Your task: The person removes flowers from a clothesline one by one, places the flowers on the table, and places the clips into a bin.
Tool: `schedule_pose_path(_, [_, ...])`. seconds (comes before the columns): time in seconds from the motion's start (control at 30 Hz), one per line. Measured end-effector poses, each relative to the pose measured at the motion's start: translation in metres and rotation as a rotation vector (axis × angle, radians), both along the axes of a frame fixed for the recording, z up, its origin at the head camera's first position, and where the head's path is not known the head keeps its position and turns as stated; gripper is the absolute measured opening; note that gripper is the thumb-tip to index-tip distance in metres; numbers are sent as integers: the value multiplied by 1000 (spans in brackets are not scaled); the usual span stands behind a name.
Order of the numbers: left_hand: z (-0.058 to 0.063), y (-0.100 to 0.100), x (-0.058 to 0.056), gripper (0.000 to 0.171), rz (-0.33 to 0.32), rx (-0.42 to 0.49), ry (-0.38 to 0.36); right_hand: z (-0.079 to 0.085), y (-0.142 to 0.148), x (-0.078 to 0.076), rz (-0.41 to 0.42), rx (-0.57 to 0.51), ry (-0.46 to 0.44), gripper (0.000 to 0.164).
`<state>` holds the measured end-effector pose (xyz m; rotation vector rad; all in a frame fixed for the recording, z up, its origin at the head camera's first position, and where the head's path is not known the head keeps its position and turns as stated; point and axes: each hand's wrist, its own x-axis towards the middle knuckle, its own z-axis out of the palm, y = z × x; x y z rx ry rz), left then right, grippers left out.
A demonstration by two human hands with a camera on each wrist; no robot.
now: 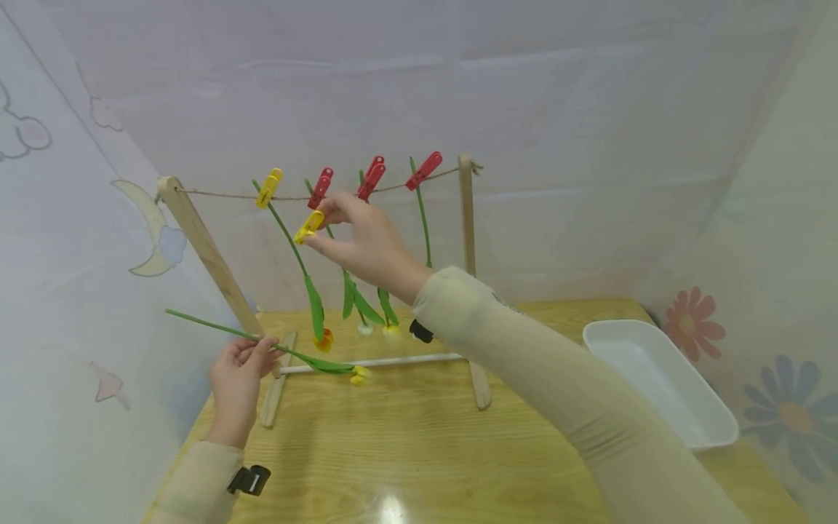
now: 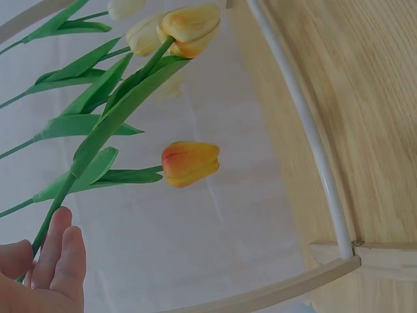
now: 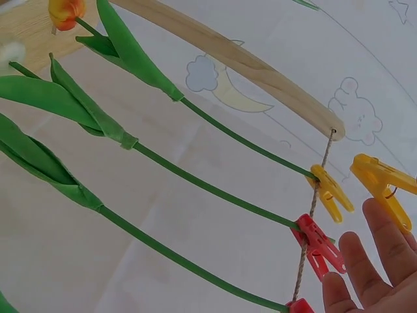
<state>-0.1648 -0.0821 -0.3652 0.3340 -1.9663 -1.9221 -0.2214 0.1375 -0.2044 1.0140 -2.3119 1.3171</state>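
Note:
My left hand pinches the green stem of a yellow tulip at the lower left of the rack; its bloom points right, and the left wrist view shows its pale yellow head. My right hand is raised just below the twine and holds a yellow clothespin between thumb and fingers. Along the twine, a yellow clothespin and several red clothespins hold tulips upside down by their stems. An orange tulip hangs leftmost. My right hand and forearm hide parts of the hanging stems.
The twine runs between two wooden posts on feet, joined low down by a white rod. A white plastic tray sits at the right of the wooden table. Patterned cloth walls close in the sides and back.

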Motion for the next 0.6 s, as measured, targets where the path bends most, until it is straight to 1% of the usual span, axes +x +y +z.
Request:
schedule_pose_path(0.13, [-6,2,0,14,-6,32,-10,-5,5,1,-9,-17,-16,34])
schedule_pose_path(0.23, [-10,4,0,14,-18,67,-25,-9,9,1,-3,-41,-16,32])
schedule_pose_path(0.37, [-16,5,1,17,-40,86,-60,-14,16,0,8,-69,-11,30])
schedule_pose_path(0.5, [-21,6,2,18,-61,98,-83,-18,22,1,-2,-72,-19,29])
schedule_pose_path(0.6, [-24,7,3,17,-74,127,-92,-22,27,2,-13,-69,-25,31])
